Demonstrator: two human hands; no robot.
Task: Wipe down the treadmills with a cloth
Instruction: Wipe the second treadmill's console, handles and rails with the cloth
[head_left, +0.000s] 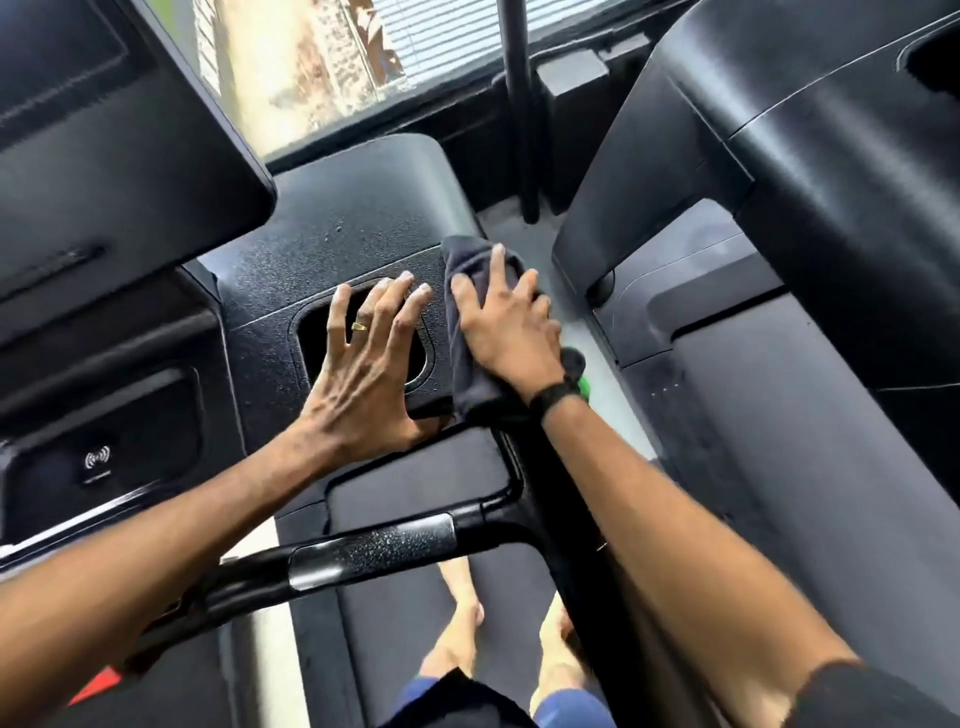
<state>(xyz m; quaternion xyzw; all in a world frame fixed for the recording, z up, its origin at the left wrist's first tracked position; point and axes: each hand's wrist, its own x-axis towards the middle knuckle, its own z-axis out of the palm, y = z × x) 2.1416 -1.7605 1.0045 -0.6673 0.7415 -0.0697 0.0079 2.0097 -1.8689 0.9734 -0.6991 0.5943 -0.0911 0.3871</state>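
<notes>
I stand on a black treadmill, facing its console (332, 234), whose textured top is speckled with droplets. My right hand (506, 327) presses a dark cloth (470, 384) flat against the console's right edge, fingers spread over the fabric. My left hand (363, 358) lies open, fingers straight, over the cup-holder recess (311, 332) just left of the cloth. A black band sits on my right wrist. The lower end of the cloth hangs past the console's edge.
A wet black handlebar (374, 551) crosses below my arms. The screen (104, 130) rises at upper left, a panel with a wireless symbol (97, 460) at left. A second treadmill (779, 260) stands at right across a grey floor gap. My bare feet rest on the belt (405, 613).
</notes>
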